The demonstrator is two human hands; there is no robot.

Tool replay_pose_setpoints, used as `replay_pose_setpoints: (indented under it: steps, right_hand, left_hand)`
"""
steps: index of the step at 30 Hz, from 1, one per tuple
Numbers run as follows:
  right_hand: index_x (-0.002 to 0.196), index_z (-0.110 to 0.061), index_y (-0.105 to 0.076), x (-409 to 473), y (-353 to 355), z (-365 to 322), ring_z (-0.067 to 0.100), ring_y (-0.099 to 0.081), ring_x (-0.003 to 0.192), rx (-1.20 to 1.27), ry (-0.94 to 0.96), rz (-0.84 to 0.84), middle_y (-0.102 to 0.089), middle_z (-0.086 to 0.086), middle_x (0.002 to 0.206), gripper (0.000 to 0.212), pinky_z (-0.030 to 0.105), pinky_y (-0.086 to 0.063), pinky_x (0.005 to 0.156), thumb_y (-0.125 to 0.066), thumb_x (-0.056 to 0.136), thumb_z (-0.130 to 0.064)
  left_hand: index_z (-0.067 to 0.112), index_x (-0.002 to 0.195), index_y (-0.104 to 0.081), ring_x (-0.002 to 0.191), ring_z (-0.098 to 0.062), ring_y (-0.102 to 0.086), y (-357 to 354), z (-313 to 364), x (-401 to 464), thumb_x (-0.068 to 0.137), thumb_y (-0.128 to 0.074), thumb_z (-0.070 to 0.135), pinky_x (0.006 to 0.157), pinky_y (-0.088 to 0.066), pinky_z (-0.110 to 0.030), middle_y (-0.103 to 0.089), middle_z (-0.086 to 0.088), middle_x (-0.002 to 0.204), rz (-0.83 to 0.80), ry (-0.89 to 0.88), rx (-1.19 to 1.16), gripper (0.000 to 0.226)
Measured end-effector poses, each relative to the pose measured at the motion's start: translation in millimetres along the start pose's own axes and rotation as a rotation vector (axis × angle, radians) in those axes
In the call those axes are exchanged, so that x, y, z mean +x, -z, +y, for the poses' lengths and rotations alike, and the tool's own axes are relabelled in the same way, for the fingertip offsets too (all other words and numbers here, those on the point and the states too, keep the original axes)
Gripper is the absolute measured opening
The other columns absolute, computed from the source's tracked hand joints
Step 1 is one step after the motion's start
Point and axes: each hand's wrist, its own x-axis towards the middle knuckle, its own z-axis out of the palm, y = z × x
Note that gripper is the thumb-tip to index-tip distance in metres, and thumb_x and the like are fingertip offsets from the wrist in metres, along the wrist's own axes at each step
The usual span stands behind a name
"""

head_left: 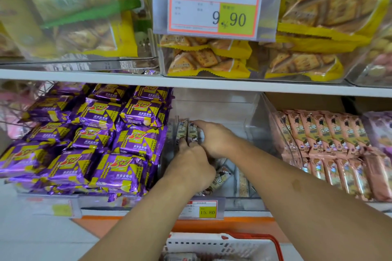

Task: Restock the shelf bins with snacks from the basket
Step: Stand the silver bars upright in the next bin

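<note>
Both my hands reach into a clear plastic bin in the middle of the lower shelf. A few grey-brown snack packs stand upright against the bin's left wall. My right hand grips them from the right side, fingers curled over their tops. My left hand presses its fingers against their lower front. More of the same packs lie loose on the bin floor under my hands. The red-rimmed white basket sits below at the bottom edge, with a pack showing inside.
Purple wafer packs fill the bin to the left. Pink packs stand in rows in the bin to the right. The upper shelf holds yellow cracker bags behind a 9.90 price tag. A 15.80 tag hangs on the shelf edge.
</note>
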Motion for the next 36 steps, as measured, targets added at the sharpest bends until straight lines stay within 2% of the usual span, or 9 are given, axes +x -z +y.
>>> replay_pose_setpoints:
  steps: [5, 8, 11, 14, 19, 24, 28, 33, 36]
  right_hand:
    - [0.151, -0.032, -0.043, 9.1, -8.6, -2.0, 0.033, -0.063, 0.118, -0.042, -0.041, 0.097, -0.067, 0.008, 0.132, 0.073, 0.045, -0.056, 0.096, -0.074, 0.086, -0.041]
    - [0.154, -0.03, -0.039, 11.0, -9.4, -1.5, 0.033, -0.061, 0.122, -0.074, -0.041, 0.087, -0.065, 0.008, 0.136, 0.073, 0.045, -0.055, 0.099, -0.074, 0.09, -0.04]
    - [0.158, -0.026, -0.034, 7.2, -5.1, 0.9, 0.033, -0.057, 0.129, -0.035, -0.035, 0.036, -0.058, 0.008, 0.147, 0.08, 0.043, -0.052, 0.104, -0.075, 0.09, -0.037]
    - [0.163, -0.023, -0.026, -5.2, 2.8, 1.1, 0.032, -0.053, 0.135, 0.042, -0.054, 0.02, -0.051, 0.008, 0.154, 0.083, 0.042, -0.05, 0.107, -0.07, 0.092, -0.017]
    - [0.143, -0.029, -0.056, -40.5, 16.3, 14.2, 0.025, -0.057, 0.13, 0.03, -0.09, 0.094, -0.057, 0.003, 0.146, 0.068, 0.04, -0.05, 0.109, -0.059, 0.084, 0.006]
    - [0.131, -0.034, -0.067, -73.3, 11.2, 28.2, 0.028, -0.05, 0.123, -0.259, 0.038, 0.053, -0.061, 0.0, 0.133, 0.054, 0.038, -0.045, 0.103, -0.075, 0.084, -0.007]
    - [0.128, -0.032, -0.069, -81.8, 8.6, 29.4, 0.028, -0.046, 0.119, -0.306, 0.059, 0.114, -0.054, 0.002, 0.127, 0.047, 0.039, -0.042, 0.102, -0.079, 0.085, -0.017]
    - [0.123, -0.033, -0.059, -77.5, 12.6, 32.7, 0.028, -0.054, 0.116, -0.046, 0.045, 0.136, -0.049, 0.002, 0.125, 0.041, 0.041, -0.051, 0.096, -0.069, 0.089, -0.013]
    - [0.123, -0.032, -0.058, -78.1, 25.1, 31.3, 0.024, -0.064, 0.095, 0.284, -0.008, 0.204, -0.058, 0.001, 0.119, 0.029, 0.033, -0.051, 0.077, -0.069, 0.097, -0.026]
  left_hand:
    - [0.008, 0.147, -0.041, 0.131, -0.038, -0.051, 2.6, 2.2, -4.1, 0.09, -0.06, 0.018, 0.107, -0.046, -0.041, -0.028, -0.015, 0.155, -0.01, -0.005, 0.0, 0.06]
    - [0.011, 0.137, -0.051, 0.12, -0.034, -0.059, 1.7, 0.3, -3.8, 0.085, -0.059, 0.016, 0.1, -0.052, -0.038, -0.049, -0.014, 0.14, -0.011, -0.031, -0.024, 0.053]
    - [0.009, 0.137, -0.052, 0.118, -0.035, -0.06, 2.4, -0.3, -4.7, 0.085, -0.061, 0.019, 0.1, -0.053, -0.04, -0.051, -0.014, 0.136, -0.027, -0.03, -0.033, 0.054]
    - [0.006, 0.125, -0.058, 0.111, -0.034, -0.062, 4.5, 0.2, -4.8, 0.086, -0.06, 0.016, 0.093, -0.056, -0.041, -0.056, -0.015, 0.127, -0.029, -0.039, -0.004, 0.039]
    - [0.007, 0.11, -0.062, 0.106, -0.031, -0.064, 5.9, 0.3, -6.3, 0.092, -0.057, 0.01, 0.08, -0.054, -0.033, -0.059, -0.017, 0.123, -0.004, -0.065, 0.084, 0.019]
    - [0.014, 0.108, -0.061, 0.1, -0.03, -0.066, 5.1, 1.1, -11.6, 0.093, -0.057, 0.022, 0.081, -0.058, -0.037, -0.068, -0.013, 0.113, -0.052, -0.087, 0.117, 0.019]
    - [0.016, 0.105, -0.061, 0.096, -0.028, -0.067, 2.1, 0.4, -9.8, 0.088, -0.06, 0.023, 0.078, -0.058, -0.036, -0.07, -0.01, 0.107, -0.06, -0.092, 0.126, 0.018]
    - [0.018, 0.108, -0.057, 0.094, -0.026, -0.066, -2.1, -0.4, -3.1, 0.093, -0.064, 0.031, 0.074, -0.055, -0.036, -0.066, -0.008, 0.106, 0.051, -0.122, 0.071, 0.021]
    - [0.015, 0.114, -0.06, 0.094, -0.03, -0.066, 0.8, 2.4, -2.6, 0.097, -0.06, 0.027, 0.073, -0.05, -0.032, -0.07, -0.01, 0.104, 0.156, -0.141, -0.001, 0.021]
